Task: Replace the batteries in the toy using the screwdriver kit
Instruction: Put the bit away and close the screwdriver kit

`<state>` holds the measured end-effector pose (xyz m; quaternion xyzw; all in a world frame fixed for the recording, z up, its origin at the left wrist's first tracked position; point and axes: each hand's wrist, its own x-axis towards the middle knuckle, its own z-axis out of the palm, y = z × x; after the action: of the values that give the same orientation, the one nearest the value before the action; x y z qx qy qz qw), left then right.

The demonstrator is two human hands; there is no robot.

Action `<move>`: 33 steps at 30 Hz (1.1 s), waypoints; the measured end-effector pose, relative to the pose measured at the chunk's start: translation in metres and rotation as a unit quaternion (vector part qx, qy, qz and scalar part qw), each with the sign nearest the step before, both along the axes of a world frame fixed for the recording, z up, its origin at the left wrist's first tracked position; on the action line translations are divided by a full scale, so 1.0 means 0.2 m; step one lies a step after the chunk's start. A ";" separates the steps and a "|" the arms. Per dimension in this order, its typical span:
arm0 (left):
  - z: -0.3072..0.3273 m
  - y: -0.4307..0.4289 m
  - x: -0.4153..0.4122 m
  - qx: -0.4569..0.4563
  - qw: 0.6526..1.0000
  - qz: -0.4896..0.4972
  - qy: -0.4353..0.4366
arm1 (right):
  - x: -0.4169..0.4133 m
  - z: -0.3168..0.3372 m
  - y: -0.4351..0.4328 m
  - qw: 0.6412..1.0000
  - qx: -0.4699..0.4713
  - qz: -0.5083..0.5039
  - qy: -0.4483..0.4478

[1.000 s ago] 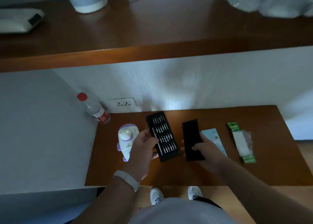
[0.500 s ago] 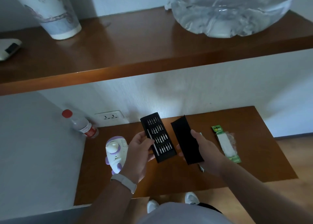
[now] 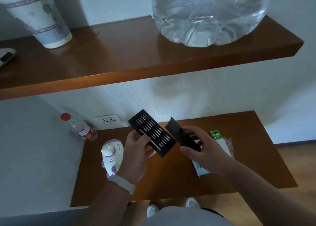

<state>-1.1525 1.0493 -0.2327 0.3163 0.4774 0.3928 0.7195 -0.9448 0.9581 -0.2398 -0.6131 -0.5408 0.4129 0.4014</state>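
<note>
The left hand [image 3: 135,150] grips the near end of the bit tray [image 3: 153,133] of the screwdriver kit, with thumb and fingers curled round its edges. The right hand [image 3: 201,150] holds the tray's black sleeve [image 3: 181,136] just beside it. Both parts are in the air above the middle of the bench [image 3: 171,183]. The toy [image 3: 112,154] lies on the bench toward its left edge, just beyond the left wrist, untouched. The battery pack [image 3: 220,140] lies toward the back, between the right hand and the right edge.

The main risk I see is the tray's tilt. Its face is open, and if the bits sit loosely in their slots, a further tip or a jolt could spill them. They are thin and would likely roll across the smooth wood and drop off the front edge to the floor. The light is also dim, so picking the wrong bit is easy, and a poor fit could chew the toy's screw head. With both hands occupied, neither can draw a bit until the sleeve is set down.

The tray is a long, matte black rectangle holding rows of slim bits that glint like metal. The sleeve is a flat, dull black shell. The toy is rounded, glossy white plastic with purple trim and a dotted speaker grille. The bench is polished brown wood with a soft sheen. The battery pack has a green card top, with a pale body under what looks like clear film.
</note>
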 end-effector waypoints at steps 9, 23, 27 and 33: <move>0.08 -0.06 0.13 0.028 0.998 0.047 -0.027 | 0.11 0.09 -0.07 0.950 0.070 0.067 -0.296; 0.08 -0.16 0.30 0.041 0.990 0.134 -0.024 | 0.30 0.07 -0.14 0.917 0.083 0.107 -0.375; 0.08 -0.18 0.32 0.035 0.989 0.138 -0.031 | 0.33 0.08 -0.16 0.912 0.100 0.106 -0.383; 0.10 -0.18 0.36 0.043 0.991 0.125 -0.013 | 0.36 0.10 -0.17 0.904 0.118 0.112 -0.395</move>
<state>-1.0813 1.0125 -0.2122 0.2796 0.4870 0.5038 0.6564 -0.8737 0.9239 -0.2198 -0.6100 -0.7647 0.1122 0.1750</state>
